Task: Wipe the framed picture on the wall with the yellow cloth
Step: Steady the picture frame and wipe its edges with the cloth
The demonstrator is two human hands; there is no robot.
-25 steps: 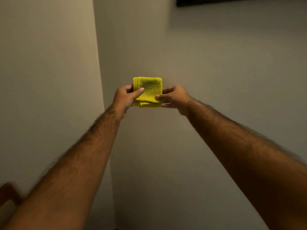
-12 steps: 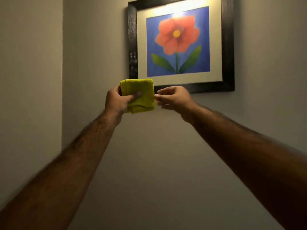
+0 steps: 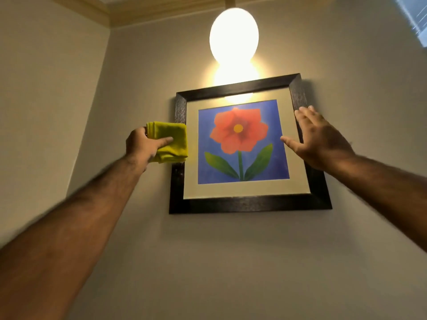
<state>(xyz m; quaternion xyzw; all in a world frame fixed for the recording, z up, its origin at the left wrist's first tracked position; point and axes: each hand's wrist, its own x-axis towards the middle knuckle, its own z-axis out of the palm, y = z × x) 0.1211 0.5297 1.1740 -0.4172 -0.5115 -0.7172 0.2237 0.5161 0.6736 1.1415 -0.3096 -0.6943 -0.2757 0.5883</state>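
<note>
body: two bare hairy forearms | sleeves: none in view (arms blurred) | hands: no gloves or rings seen

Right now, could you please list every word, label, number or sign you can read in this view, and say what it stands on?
None: no readable text shows anywhere.
Framed picture: only a painted red flower on blue, with no caption or signature visible.
Yellow cloth in the left hand: no tag or label showing.
Lamp and wall: no markings.
</note>
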